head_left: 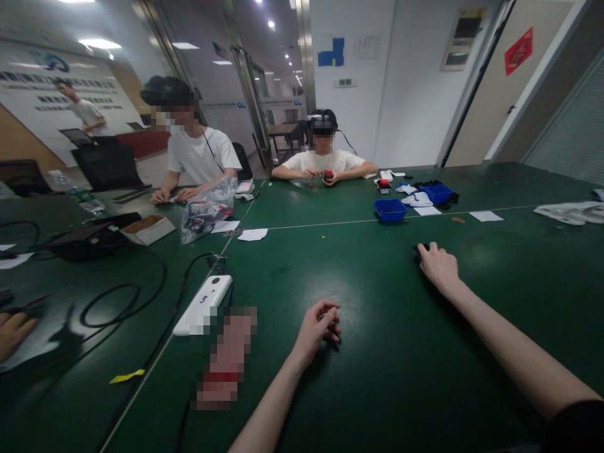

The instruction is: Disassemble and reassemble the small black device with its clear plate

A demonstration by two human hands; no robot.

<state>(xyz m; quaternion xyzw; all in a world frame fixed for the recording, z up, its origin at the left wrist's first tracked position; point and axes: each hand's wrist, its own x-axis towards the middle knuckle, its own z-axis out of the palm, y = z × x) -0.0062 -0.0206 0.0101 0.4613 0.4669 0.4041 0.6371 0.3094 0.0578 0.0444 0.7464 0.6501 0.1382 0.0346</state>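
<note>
My left hand rests on the green table with its fingers curled loosely inward; nothing shows in it. My right hand reaches forward over the table and lies on a small dark object, of which only a sliver shows past the fingers. Its fingers are bent down over that object.
A white power strip with black cables lies to the left. Farther off are a blue bin, a plastic bag, a small cardboard box and paper slips. Two people sit across the table; another hand shows at the left edge.
</note>
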